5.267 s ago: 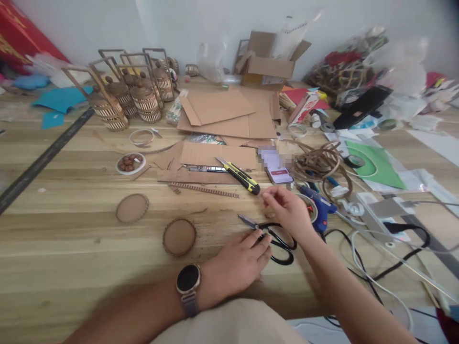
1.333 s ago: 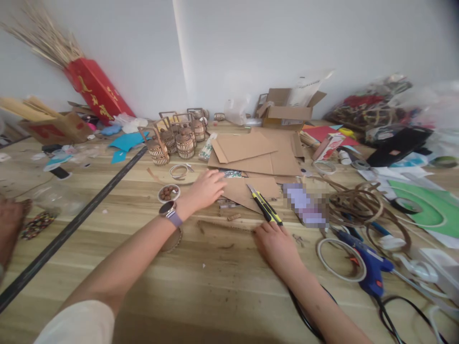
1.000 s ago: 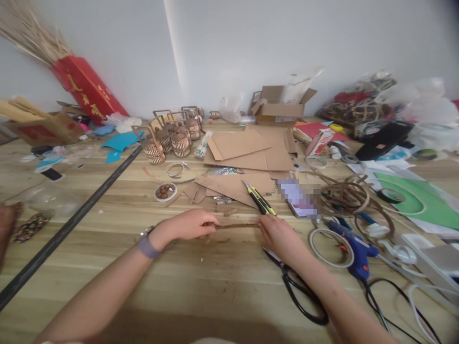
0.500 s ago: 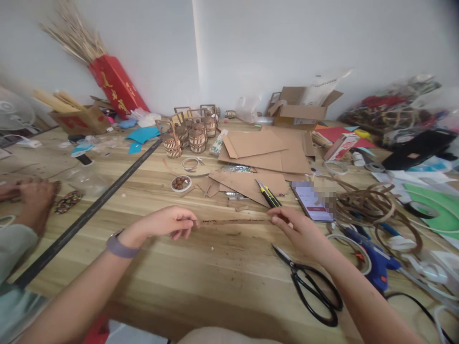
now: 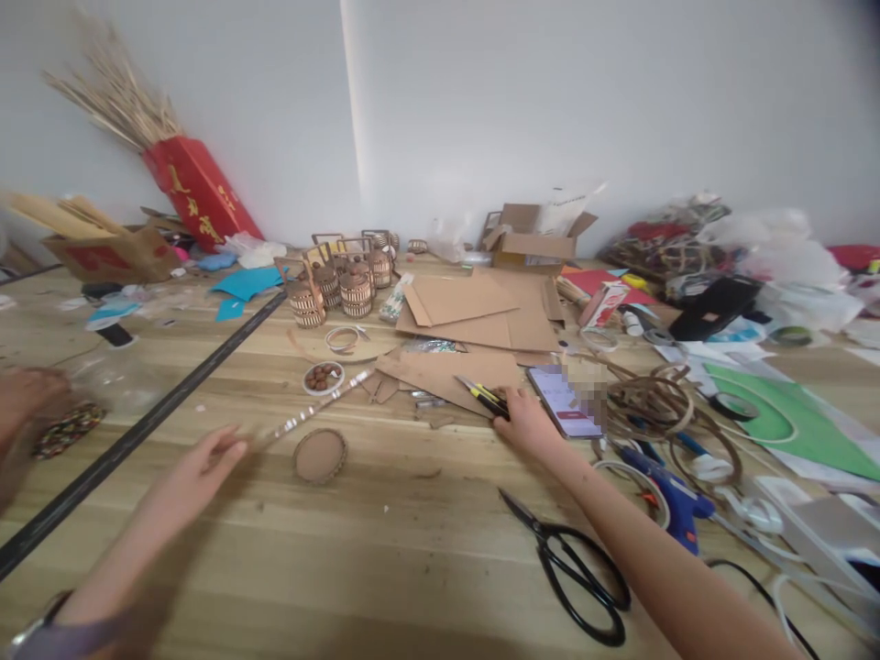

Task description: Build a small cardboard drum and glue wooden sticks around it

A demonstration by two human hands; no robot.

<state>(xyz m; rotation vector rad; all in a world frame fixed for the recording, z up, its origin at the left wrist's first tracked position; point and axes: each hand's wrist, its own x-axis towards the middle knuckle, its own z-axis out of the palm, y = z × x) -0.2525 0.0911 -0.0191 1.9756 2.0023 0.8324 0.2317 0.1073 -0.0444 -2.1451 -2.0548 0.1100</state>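
Observation:
My left hand [image 5: 210, 463], slightly blurred, has its thumb and forefinger pinched at the near end of a thin strip with white marks [image 5: 316, 403]. The strip slants away toward the cardboard scraps. Close to this hand lies a round brown disc with a raised, notched rim [image 5: 320, 456]. My right hand [image 5: 526, 422] has its fingers closed around the handle end of a yellow and black utility knife [image 5: 481, 394]. The blade points left, over a piece of cardboard [image 5: 440, 367]. Black-handled scissors [image 5: 574, 568] lie open below my right forearm.
Behind the strip sits a bowl of brown beads [image 5: 323, 377]. Small woven baskets [image 5: 356, 291] stand farther back. A phone [image 5: 564, 403], coiled brown strips [image 5: 650, 399] and a blue glue gun [image 5: 670, 495] lie at right. Another person's hand [image 5: 27, 399] is at the left edge.
My left hand has moved left and nearer with the strip. My right hand has let go of its other end and taken hold of the utility knife. The rimmed disc now shows. The view has shifted.

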